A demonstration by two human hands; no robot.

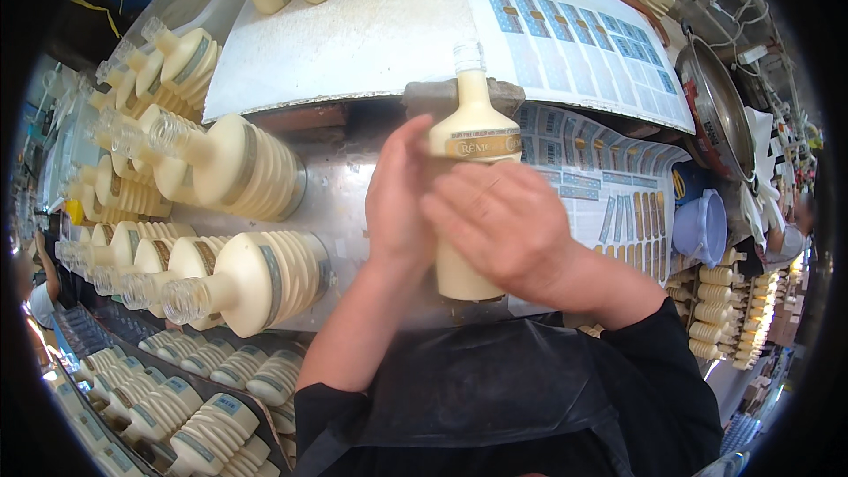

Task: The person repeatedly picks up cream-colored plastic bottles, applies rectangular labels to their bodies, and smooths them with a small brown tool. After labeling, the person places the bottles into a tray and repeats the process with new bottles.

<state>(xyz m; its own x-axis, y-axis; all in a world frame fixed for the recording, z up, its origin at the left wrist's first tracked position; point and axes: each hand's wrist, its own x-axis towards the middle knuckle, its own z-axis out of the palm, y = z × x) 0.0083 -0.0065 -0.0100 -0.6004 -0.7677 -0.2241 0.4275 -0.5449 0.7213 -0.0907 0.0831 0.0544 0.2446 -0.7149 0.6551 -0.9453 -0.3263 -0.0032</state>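
Observation:
A cream-coloured bottle [468,278] with a clear glass neck lies before me, its neck pointing away, near a worn greyish-brown block [428,99]. Around its shoulder runs a gold and blue label [484,146]. My left hand [399,199] is along the bottle's left side, fingers stretched out straight and together; its thumb is hidden. Across the bottle's front, just below the label, my right hand [503,216] lies flat with fingers extended, slightly blurred. The hands cover the middle of the bottle, and their fingertips come close together on its left.
Several ribbed cream bottles [265,278] stand on the left of the metal worktop [340,238]. Label sheets [574,44] cover the raised white board [353,44], with more labels [627,221] below. A lavender bucket [700,228] is at right; crated bottles [212,433] are lower left.

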